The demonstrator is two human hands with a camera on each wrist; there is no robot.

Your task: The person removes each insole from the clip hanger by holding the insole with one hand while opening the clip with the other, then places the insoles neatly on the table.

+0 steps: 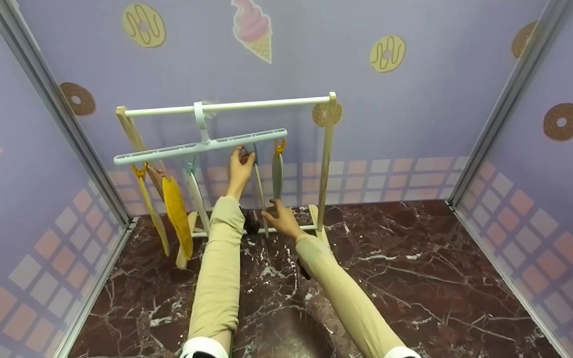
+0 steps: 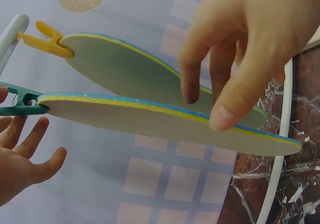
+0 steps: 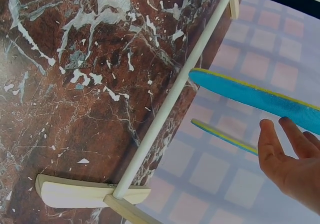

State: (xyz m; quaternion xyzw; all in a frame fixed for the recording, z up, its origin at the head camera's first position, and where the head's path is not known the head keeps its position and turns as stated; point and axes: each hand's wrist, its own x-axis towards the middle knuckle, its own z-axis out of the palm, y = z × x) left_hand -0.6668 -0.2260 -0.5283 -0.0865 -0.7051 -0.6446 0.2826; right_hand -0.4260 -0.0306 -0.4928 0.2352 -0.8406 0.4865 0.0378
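Two tan sleeves (image 1: pixel 217 278) come in over the near edge of the table (image 1: pixel 416 268), one per arm, and there's one rack (image 1: pixel 325 169) standing by the back edge, left of centre. One pale hanger (image 1: pixel 206 145) on its rail, tilted, right end higher. I count five insoles dangling under it: two yellowish ones at the left end, a white one next, then two blue-and-grey ones. Four clips I can make out: two yellow, one teal, one green; whatever holds the second yellowish insole I can't tell.

Left hand (image 1: pixel 240 171) has thumb and finger pinched on the green clip (image 2: pixel 22 103), which hangs right of the hanger's hook and bites the fourth insole (image 2: pixel 150 119). Right hand (image 1: pixel 284 219) is at that insole's lower part, thumb over its edge, fingers apart, not clamped.

Table's dark red marble with white veins. Purple walls (image 1: pixel 316 30), doughnuts and ice cream, pink-and-white squares low down, metal corner posts.
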